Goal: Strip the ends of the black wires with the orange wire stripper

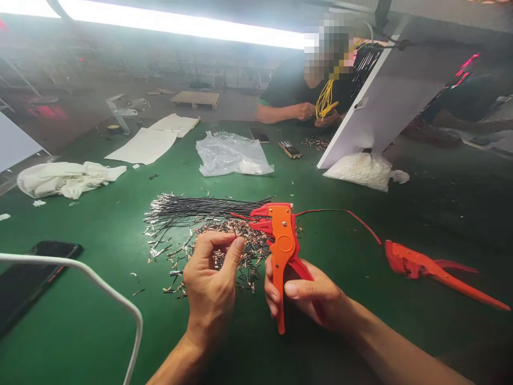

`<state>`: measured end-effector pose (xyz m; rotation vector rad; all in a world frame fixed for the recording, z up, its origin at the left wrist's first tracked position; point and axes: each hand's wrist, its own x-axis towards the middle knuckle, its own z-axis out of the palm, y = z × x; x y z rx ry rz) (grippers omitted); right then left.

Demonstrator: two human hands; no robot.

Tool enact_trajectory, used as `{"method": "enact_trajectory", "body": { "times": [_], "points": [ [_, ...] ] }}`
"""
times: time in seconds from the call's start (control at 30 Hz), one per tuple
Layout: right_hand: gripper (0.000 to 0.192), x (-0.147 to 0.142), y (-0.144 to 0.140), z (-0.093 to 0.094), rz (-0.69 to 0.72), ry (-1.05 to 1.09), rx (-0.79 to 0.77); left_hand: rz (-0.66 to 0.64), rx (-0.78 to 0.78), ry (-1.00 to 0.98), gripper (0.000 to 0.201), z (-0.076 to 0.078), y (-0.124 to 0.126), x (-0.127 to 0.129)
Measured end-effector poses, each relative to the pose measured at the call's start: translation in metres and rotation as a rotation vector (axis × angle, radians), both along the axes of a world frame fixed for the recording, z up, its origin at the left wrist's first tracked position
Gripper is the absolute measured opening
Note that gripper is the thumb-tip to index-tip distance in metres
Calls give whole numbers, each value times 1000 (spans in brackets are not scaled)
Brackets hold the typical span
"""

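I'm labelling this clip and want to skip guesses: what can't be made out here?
Head view only:
- What the left hand pinches: too small, hidden by its fingers.
- Stripper jaws: blurred, so whether the red wire is clamped is unclear.
- Phone: cut by the left edge, crossed by a white cable.
- Right hand palm: behind the handles.

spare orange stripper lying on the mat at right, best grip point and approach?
Judging by its pose, take the second wire stripper by its two long handles, which splay toward the right, coming from above and from that side. The head points left, with a red wire running off it, so that end looks cluttered. The right hand already holds the other stripper.
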<state>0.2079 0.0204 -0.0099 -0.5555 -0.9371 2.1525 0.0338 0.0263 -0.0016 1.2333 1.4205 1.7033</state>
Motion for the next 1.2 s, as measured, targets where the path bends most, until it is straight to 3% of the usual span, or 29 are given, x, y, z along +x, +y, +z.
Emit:
{"method": "enact_trajectory", "body": {
  "times": [0.23,0.4,0.7,0.9,1.2],
  "points": [
    [30,-1,-1,2,-64,-6,-13,-153,-101,-104,12,8,-1,4],
    [22,1,2,6,-230,7,-61,-223,-79,84,8,1,-2,6],
    [25,-1,4,10,-394,-79,-25,-354,52,314,3,-3,-5,13],
    [26,-2,5,11,-463,-172,35,-306,165,535,6,-2,-8,12],
    [22,0,8,13,-528,-136,73,-276,324,833,15,7,-11,11]
  ]
}}
